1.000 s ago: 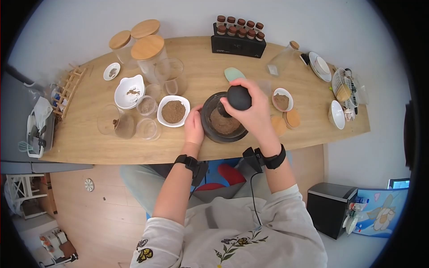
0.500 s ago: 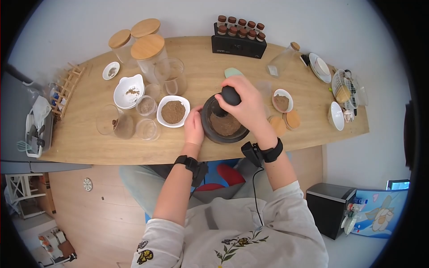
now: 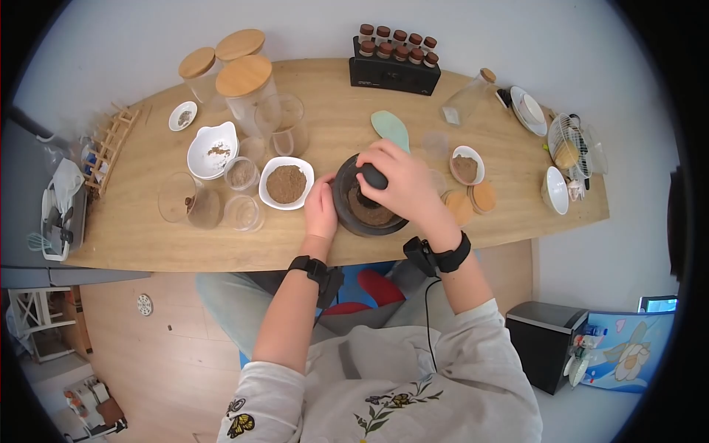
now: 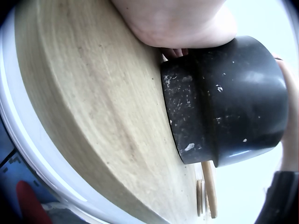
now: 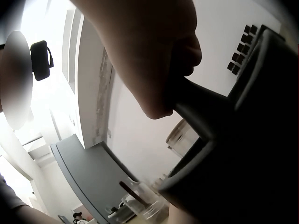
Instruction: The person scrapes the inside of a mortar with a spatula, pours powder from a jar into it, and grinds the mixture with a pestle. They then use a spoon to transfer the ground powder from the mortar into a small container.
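The right hand (image 3: pixel 402 184) grips the black pestle (image 3: pixel 374 177) in the mortar (image 3: pixel 341 198).

The head view looks down over the black round mortar (image 3: pixel 346 193); both wrist views face it closely, from beside it.

My black mortar (image 3: pixel 340 198) stands upright on the tabletop (image 3: pixel 148 244), white flecks marking its outer wall. Brown powder (image 3: pixel 373 215) shows inside toward six o'clock; my black pestle (image 3: pixel 376 176) stands in it, rounded knob toward twelve.
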The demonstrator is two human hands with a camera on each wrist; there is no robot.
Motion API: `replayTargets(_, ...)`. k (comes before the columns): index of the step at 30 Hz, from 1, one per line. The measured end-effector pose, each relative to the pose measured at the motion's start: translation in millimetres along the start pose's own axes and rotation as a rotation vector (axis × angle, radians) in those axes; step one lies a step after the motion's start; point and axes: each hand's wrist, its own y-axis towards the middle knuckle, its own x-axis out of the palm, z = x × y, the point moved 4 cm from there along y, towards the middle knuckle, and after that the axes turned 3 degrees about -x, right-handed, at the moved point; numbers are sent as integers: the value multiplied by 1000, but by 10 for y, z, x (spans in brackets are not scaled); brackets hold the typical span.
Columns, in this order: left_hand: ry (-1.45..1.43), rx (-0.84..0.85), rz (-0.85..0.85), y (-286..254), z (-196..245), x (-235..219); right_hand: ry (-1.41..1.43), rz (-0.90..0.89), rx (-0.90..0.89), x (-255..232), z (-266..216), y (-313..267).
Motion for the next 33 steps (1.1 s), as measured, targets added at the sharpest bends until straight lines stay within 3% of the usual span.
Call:
replayTargets(5,18,-12,6,-9,24,-4,26,110,52,-320,-45,26)
replayTargets(8,26,-18,5,-12,27,-9,20,17,99,-163,95,-110)
replayTargets(11,15,-26,4,-7,13,-8,103,66,143,-169,125,-143)
replayTargets(14,15,-36,5,-15,-15,-11,80,190,61,-390,70,-81)
replayTargets(17,21,-29,10,-8,-3,-8,125,191,78,-485,15,-77)
replayTargets(20,15,-42,15,-21,10,6,116,69,111,-213,-5,-205)
replayTargets(23,2,-36,3,-12,11,-6,49,116,115,-184,-32,-218)
replayTargets(28,-33,-23,7,-8,-41,9,126,342,78,-396,-131,-155)
replayTargets(33,-49,-50,-21,-14,-39,12,83,209,75,-62,-115,-268)
